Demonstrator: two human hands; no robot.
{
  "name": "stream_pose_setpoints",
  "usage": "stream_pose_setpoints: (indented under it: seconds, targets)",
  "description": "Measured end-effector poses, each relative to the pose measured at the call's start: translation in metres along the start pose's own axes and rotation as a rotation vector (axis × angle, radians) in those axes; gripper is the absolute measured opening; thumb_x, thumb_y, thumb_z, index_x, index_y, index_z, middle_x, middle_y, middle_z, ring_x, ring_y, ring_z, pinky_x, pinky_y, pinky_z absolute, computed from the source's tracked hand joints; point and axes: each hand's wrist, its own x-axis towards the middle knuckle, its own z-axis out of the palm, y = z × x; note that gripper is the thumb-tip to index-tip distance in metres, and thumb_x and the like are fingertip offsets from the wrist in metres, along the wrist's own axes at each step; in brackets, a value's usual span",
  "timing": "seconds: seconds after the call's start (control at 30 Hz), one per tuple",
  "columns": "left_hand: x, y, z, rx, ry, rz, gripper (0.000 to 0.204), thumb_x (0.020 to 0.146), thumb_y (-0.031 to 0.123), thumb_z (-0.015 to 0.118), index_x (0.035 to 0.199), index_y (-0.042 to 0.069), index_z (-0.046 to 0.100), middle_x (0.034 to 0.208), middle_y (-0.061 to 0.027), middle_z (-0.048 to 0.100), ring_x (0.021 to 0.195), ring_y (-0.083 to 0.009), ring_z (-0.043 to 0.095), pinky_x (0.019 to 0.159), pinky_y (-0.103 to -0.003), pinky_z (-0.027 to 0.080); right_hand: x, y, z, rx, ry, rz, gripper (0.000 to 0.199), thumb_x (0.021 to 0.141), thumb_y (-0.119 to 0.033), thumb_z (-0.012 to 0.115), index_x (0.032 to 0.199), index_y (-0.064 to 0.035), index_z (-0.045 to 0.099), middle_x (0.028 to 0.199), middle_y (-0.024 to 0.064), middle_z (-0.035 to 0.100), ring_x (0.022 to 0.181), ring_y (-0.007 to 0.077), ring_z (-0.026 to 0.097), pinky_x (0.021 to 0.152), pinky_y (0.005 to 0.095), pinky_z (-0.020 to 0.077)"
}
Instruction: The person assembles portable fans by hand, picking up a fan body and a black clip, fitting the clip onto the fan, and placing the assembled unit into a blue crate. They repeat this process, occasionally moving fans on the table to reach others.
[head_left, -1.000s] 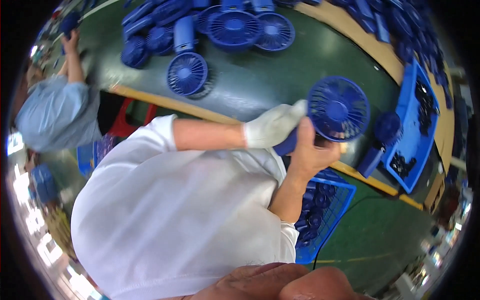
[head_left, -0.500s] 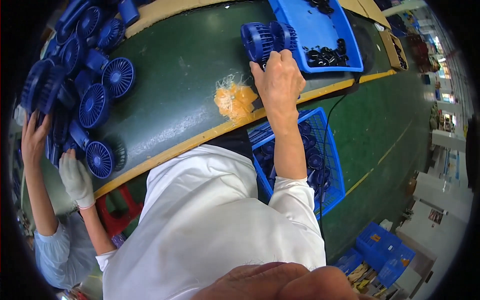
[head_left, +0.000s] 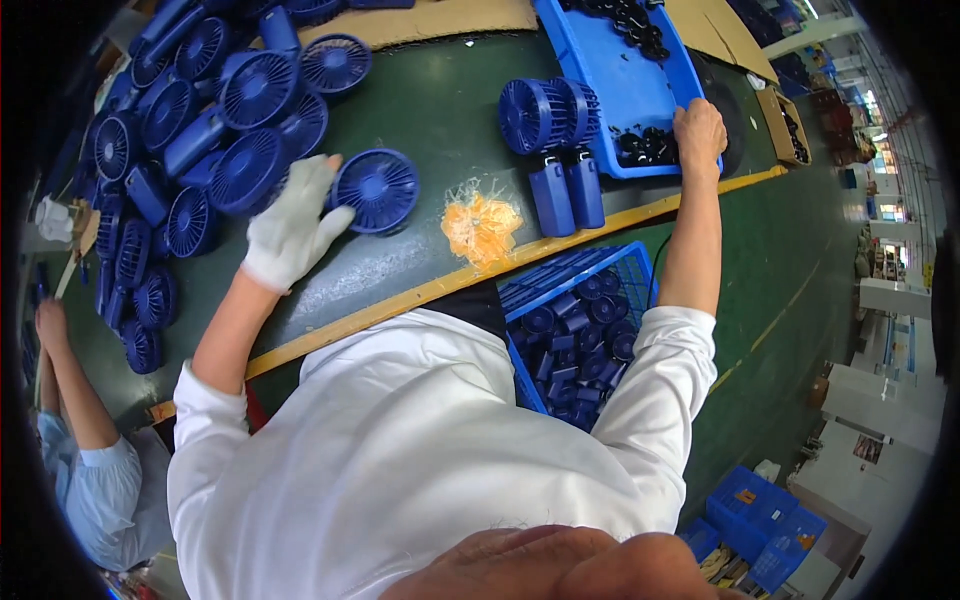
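On a clock face centred on the picture, the left hand, in a white glove, is at ten, with its thumb held well away from the fingers and one bare fingertip showing at the glove's end. A blue fan sits on the table just beyond it, toward half past ten, its round grille lying in the mouth of that spread; whether thumb or fingers bear on its rim cannot be told, and its handle does not show. The right hand is bare and reaches to two o'clock, over the near right corner of a blue tray, its fingers curled inward and their tips largely hidden; whether it has hold of anything cannot be told. Beside it, in the tray's near end, lie small black parts, with more in the far end. At one o'clock, near the tray's left wall, two fans lie side by side, heads toward twelve and handles toward six. A heap of fans fills the table around ten, close by the gloved hand. An orange patch is stuck to the table at twelve, close to the centre, by the yellow edge. Below that edge, toward half past three, a blue basket holds blue pieces. At nine, a co-worker's hand is near the heap's side of the table; an open carton stands at two, beyond the tray.
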Motion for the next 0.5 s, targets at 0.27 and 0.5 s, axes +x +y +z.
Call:
stream_pose_setpoints:
  seconds: [0.27, 0.5]
  targets:
    - [0.011, 0.029, -0.004, 0.028, 0.144, 0.268, 0.048, 0.055, 0.042, 0.082, 0.079, 0.007, 0.060, 0.073, -0.0063, 0.054, 0.068, -0.0251, 0.055, 0.057, -0.036, 0.046, 0.016, -0.012, -0.003, -0.030, -0.047, 0.137, 0.021, 0.084, -0.019, 0.053, 0.096, -0.0085, 0.068, 0.098, 0.0202, 0.068, 0.095, 0.0410, 0.066, 0.080, 0.0510, 0.0530]
    - [-0.013, 0.041, -0.002, -0.024, 0.141, 0.150, 0.038, 0.062, 0.030, 0.080, 0.084, 0.005, 0.060, 0.080, -0.0070, 0.059, 0.069, -0.0244, 0.059, 0.055, -0.035, 0.047, 0.003, -0.033, -0.002, 0.508, 0.196, 0.054, 0.040, 0.076, -0.013, 0.057, 0.113, 0.0026, 0.065, 0.093, 0.0190, 0.069, 0.088, 0.0321, 0.067, 0.083, 0.0385, 0.0513]
